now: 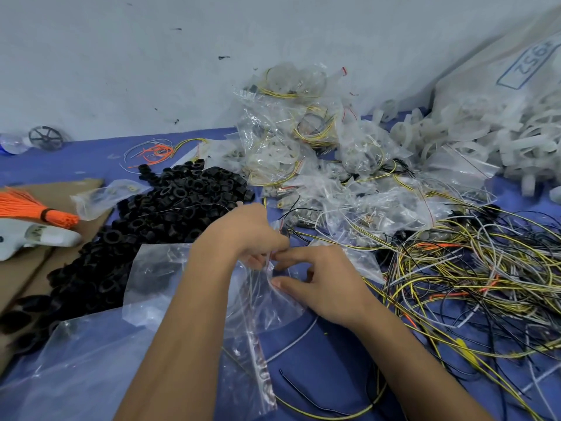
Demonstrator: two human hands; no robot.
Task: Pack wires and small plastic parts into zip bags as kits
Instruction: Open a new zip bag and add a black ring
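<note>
Both our hands pinch one clear plastic zip bag (267, 299) at its mouth.
Our left hand (246, 235) and right hand (318, 284) hold it above the blue table (318, 360), between black plastic rings (170, 205) and tangled yellow-black wires (470, 268).

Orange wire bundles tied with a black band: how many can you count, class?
1: the orange wire bundle lies at far left on the cardboard. Loose orange strands elsewhere are not tied; others may be hidden.

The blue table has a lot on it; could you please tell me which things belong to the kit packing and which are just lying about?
Part of the job:
- zip bag, pinched by left hand and right hand
- loose wires
- black plastic rings
- white plastic clips
- packed bags

Lying about:
- orange tassel
- cardboard
- black wheel
- white tool
</note>
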